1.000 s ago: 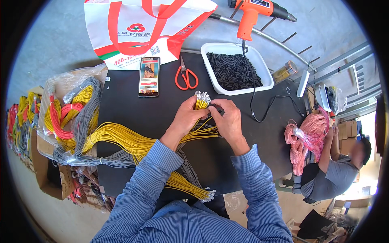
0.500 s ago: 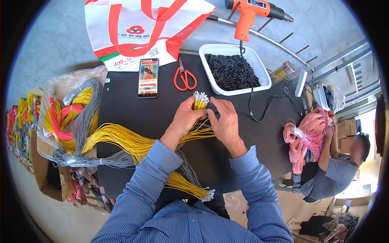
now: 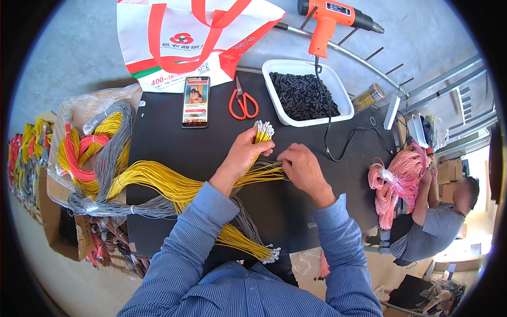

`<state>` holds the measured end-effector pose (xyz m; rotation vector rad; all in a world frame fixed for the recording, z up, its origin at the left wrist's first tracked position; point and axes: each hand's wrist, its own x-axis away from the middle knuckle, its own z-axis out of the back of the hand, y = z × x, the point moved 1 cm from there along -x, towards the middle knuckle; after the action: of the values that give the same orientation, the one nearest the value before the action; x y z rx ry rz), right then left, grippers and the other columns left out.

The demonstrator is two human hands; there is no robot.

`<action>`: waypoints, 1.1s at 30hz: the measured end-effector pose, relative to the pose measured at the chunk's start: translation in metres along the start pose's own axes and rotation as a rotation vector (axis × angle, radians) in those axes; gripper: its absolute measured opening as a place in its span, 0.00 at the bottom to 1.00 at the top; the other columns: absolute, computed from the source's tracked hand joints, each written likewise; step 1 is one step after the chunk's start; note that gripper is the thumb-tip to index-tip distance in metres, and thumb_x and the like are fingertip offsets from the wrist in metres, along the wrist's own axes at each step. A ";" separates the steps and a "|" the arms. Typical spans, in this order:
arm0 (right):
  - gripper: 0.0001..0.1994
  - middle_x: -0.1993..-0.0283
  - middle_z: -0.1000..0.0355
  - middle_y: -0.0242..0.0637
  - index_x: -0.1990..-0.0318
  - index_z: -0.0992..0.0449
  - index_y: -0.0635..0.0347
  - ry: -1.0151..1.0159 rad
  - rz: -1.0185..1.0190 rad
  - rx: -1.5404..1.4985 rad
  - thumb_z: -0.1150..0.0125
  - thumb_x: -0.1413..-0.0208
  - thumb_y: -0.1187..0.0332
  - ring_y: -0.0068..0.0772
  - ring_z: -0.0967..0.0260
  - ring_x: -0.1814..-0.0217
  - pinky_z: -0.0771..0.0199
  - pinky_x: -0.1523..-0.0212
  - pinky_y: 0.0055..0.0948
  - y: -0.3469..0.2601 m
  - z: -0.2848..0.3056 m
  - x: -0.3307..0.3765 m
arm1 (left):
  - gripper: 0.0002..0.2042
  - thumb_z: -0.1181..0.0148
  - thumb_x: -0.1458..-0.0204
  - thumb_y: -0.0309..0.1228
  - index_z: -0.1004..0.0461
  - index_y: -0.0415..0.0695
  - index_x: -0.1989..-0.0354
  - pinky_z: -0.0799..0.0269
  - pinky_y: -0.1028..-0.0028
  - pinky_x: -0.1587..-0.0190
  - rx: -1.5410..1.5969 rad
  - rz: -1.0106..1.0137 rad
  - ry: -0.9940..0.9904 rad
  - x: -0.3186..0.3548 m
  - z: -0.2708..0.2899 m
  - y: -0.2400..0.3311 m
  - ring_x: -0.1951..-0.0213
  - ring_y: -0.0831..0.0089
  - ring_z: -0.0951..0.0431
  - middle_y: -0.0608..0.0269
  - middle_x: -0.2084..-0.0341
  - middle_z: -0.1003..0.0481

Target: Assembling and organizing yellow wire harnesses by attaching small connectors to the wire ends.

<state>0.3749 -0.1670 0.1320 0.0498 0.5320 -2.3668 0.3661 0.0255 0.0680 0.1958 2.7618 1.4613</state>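
My left hand (image 3: pixel 246 152) is closed around a bundle of yellow wires, whose white-tipped ends (image 3: pixel 263 130) stick up above the thumb. To its right, my right hand (image 3: pixel 304 170) has its fingers curled at the ends of more yellow wires (image 3: pixel 264 173); what exactly the fingertips pinch is partly hidden. A long hank of yellow wires (image 3: pixel 158 178) runs leftward beneath my left forearm. Grey wires (image 3: pixel 154 207) lie alongside. Below the left wrist, another set of yellow wire ends with clear-white connectors (image 3: pixel 270 254) reaches the near edge of the black table (image 3: pixel 338 206).
Beyond my hands lie a phone (image 3: pixel 196 103), red-handled scissors (image 3: pixel 243 100) and a white tub (image 3: pixel 344 110) of black tube pieces. An orange heat gun (image 3: pixel 323 31) hangs on a rack. Wire coils (image 3: pixel 119 137) fill a box at left. Pink wires (image 3: pixel 393 182) and a person (image 3: pixel 433 227) are at right.
My right hand has left the white-tipped bundle and moved right and down to the loose yellow wire ends, its fingers curling. My left hand keeps hold of the bundle.
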 end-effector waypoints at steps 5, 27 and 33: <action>0.06 0.65 0.24 0.44 0.63 0.18 0.61 0.102 0.130 0.020 0.38 0.47 0.78 0.50 0.24 0.60 0.23 0.58 0.42 0.001 0.016 -0.002 | 0.09 0.36 0.38 0.26 0.23 0.37 0.52 0.23 0.73 0.56 0.049 0.097 0.012 0.002 -0.001 0.002 0.63 0.74 0.20 0.58 0.61 0.19; 0.09 0.60 0.18 0.46 0.61 0.13 0.54 -0.241 -0.277 0.305 0.33 0.49 0.66 0.51 0.20 0.53 0.21 0.49 0.46 0.103 -0.009 -0.156 | 0.04 0.36 0.40 0.22 0.22 0.38 0.58 0.33 0.80 0.65 -0.051 0.069 -0.002 0.004 -0.006 0.004 0.70 0.83 0.31 0.71 0.69 0.26; 0.07 0.64 0.18 0.41 0.63 0.15 0.58 0.123 -0.297 0.003 0.33 0.46 0.67 0.42 0.19 0.62 0.20 0.58 0.39 0.090 0.020 -0.143 | 0.05 0.38 0.38 0.25 0.22 0.39 0.57 0.39 0.80 0.68 -0.105 0.078 0.013 0.003 -0.001 -0.001 0.71 0.85 0.36 0.75 0.72 0.30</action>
<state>0.5435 -0.1444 0.1433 0.1260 0.6317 -2.6664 0.3633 0.0249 0.0682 0.2957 2.7073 1.6267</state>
